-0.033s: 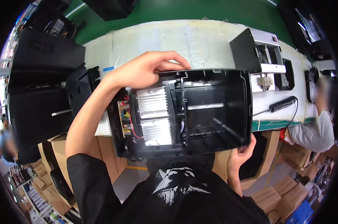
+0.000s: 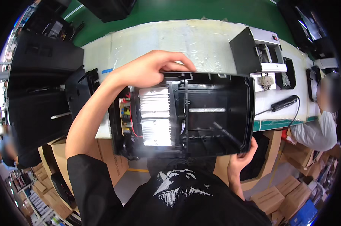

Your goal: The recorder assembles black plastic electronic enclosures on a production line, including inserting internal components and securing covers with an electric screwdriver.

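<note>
Both my hands hold a black plastic housing [image 2: 249,109], open side up, above the near edge of the bench. Inside its left half sit two silver finned heat sinks [image 2: 155,102], beside a strip of circuit board [image 2: 124,116] with red wires. The right half is a deep bay with ribbed walls. My left hand [image 2: 151,69] reaches over the far wall, fingers curled on its rim. At the near right corner, my right hand [image 2: 244,156] grips the housing from below, its fingers partly hidden under it.
A white-and-black machine [image 2: 266,49] stands at the bench's right, near a black tray of small parts [image 2: 286,79] and a corded black hand tool [image 2: 285,103]. Large black cabinets [image 2: 38,94] are at left. Cardboard boxes [image 2: 266,196] lie below. A co-worker's sleeve [image 2: 317,133] shows at right.
The housing has turned slightly clockwise, its right end a little nearer me and its left end a little farther. Both hands keep their hold.
</note>
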Available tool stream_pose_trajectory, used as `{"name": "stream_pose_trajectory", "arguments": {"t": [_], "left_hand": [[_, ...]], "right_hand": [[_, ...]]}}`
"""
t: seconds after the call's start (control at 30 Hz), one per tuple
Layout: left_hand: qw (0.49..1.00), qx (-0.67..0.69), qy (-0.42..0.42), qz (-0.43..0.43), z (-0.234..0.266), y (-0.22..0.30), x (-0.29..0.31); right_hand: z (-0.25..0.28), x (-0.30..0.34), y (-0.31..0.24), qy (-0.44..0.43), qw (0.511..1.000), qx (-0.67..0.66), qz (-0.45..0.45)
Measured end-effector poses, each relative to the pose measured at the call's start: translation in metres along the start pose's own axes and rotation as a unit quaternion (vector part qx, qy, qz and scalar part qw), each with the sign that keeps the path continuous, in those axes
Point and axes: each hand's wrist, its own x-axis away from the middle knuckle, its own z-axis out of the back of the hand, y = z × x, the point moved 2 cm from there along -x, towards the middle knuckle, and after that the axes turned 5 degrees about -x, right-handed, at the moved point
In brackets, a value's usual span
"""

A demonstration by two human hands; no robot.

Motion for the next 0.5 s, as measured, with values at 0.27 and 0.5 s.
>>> {"name": "stream_pose_trajectory", "arguments": {"t": [0.27, 0.5], "left_hand": [[0.977, -0.153, -0.122, -0.085, -0.024, 0.035, -0.106], [0.943, -0.285, -0.073, -0.152, -0.046, 0.038, -0.126]], "right_hand": [[0.037, 0.081, 0.037, -0.106, 0.992, 0.04, -0.063], [-0.04, 0.046, -0.014, -0.393, 0.84, 0.123, 0.353]]}}
